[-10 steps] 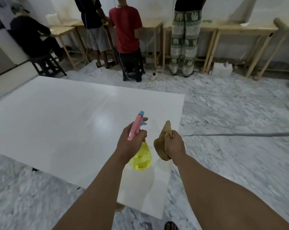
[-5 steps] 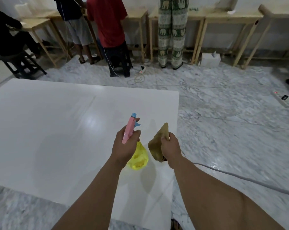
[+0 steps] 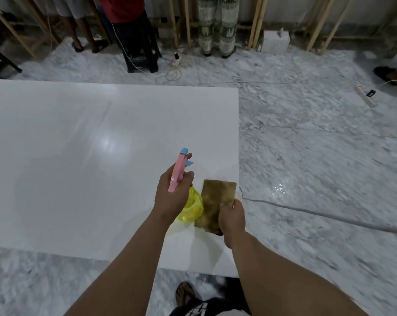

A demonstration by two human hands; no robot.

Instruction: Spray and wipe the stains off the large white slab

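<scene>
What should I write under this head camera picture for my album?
Left hand holds a spray bottle, right hand a brown cloth, above the white slab.

My arms are bare from the elbows down to the wrists, with no sleeve, watch, band or ring on either. My left hand (image 3: pixel 170 197) and right hand (image 3: pixel 232 218) wear no gloves. At the bottom edge shows my dark garment (image 3: pixel 206 307) with white lettering too cropped to read. One foot wears a dark strapped sandal (image 3: pixel 185 293).
</scene>
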